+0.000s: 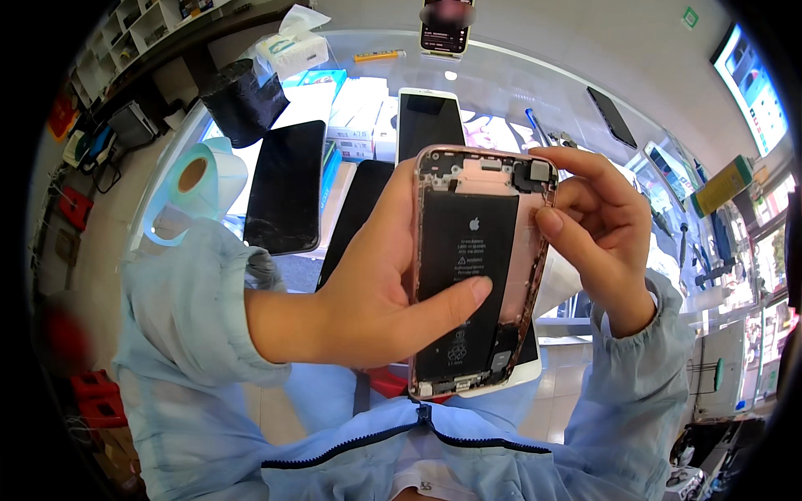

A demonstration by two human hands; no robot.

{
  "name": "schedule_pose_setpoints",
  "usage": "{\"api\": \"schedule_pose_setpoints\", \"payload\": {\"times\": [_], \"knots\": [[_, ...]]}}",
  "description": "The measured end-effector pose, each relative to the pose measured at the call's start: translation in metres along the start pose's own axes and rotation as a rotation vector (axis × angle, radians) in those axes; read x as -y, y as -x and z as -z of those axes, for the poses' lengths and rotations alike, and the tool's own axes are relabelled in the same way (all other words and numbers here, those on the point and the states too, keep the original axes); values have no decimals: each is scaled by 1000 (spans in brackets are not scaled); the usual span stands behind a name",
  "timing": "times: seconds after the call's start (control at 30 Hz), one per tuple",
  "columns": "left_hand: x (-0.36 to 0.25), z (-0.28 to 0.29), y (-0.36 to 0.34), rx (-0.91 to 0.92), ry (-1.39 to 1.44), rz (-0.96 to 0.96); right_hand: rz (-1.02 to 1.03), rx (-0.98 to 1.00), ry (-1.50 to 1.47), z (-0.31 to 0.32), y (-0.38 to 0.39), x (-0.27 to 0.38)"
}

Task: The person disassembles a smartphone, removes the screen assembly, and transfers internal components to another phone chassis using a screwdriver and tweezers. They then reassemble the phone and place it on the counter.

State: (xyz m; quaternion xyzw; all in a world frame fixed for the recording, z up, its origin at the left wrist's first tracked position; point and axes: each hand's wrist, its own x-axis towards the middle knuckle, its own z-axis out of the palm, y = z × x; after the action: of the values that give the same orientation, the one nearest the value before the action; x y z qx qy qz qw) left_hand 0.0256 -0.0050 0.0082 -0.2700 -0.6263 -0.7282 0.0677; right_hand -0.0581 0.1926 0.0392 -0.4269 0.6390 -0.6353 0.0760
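An opened pink phone housing (520, 259) is held up in front of me, its inside facing me. A black battery (458, 217) lies in it, and a camera module (535, 174) sits in the top right corner. My left hand (351, 313) wraps the left side, its thumb lying across the battery. My right hand (614, 221) is closed at the upper right edge, index fingertip by the top corner and thumb at the side; its other fingers are curled. Part of a white-edged panel (520, 376) shows behind the housing's lower end.
Beyond my hands, a glass-topped counter holds a black phone screen (286, 188), a white-framed phone (430, 117), a film roll (192, 175), a black-wrapped container (244, 102) and a tissue pack (292, 50). Another phone (612, 117) and tools lie to the right. A lit phone (445, 37) stands at the back.
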Motion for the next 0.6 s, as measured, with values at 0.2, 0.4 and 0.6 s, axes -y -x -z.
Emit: {"api": "schedule_pose_setpoints", "payload": {"times": [0.2, 0.4, 0.6], "knots": [[8, 6, 5, 82, -36, -48, 2, -19, 82, -3, -4, 1], [11, 4, 3, 103, 45, 3, 309, 5, 623, 9, -7, 4], [10, 4, 2, 129, 46, -16, 494, 1, 937, 3, -13, 12]]}}
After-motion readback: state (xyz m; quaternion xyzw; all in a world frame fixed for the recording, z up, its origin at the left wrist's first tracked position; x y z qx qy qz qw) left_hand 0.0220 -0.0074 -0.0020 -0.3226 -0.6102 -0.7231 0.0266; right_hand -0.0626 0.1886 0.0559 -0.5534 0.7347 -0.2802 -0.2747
